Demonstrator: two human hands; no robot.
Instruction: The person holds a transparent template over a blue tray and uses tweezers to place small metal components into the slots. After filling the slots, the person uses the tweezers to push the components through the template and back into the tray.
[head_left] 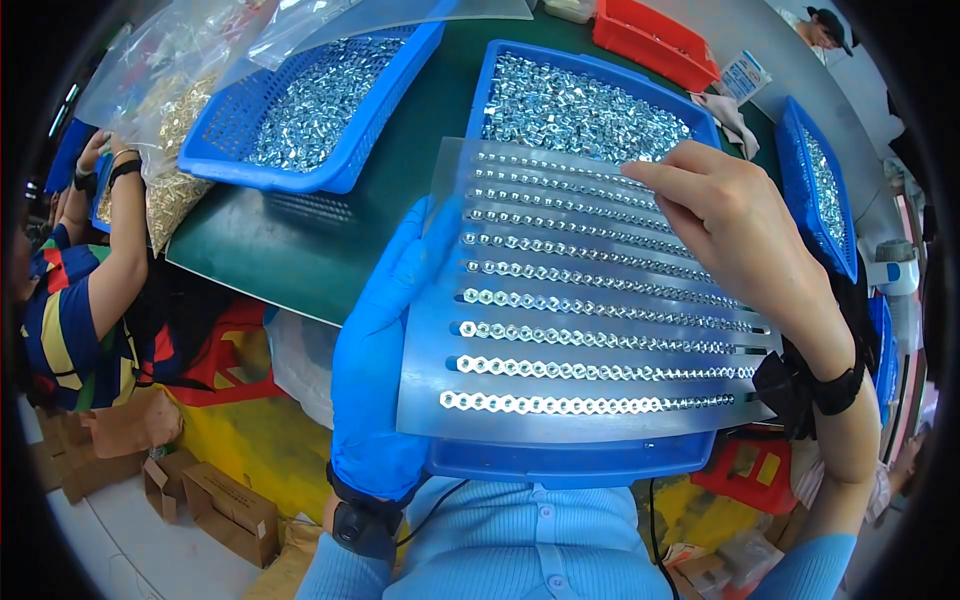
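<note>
My left hand (385, 320), in a blue glove, grips the left edge of a clear flat plate (600, 425), its fingers partly hidden behind it. Rows of shiny hex nuts (550, 369) sit in the plate's long slots. At the far right of the plate, my bare right hand (735, 215) has its thumb and forefinger pinched together over the top rows of nuts. Whatever lies between those fingertips is too small to make out. Under the plate's near edge shows a blue tray (570, 463), close against my body.
Beyond the plate stands a blue basket (484, 92) of loose nuts, with another blue basket (250, 178) to its left. A red bin (650, 45) is at the back, a third basket (790, 120) at right. At left another person's hands (97, 150) touch a bag of gold-coloured pieces (172, 205).
</note>
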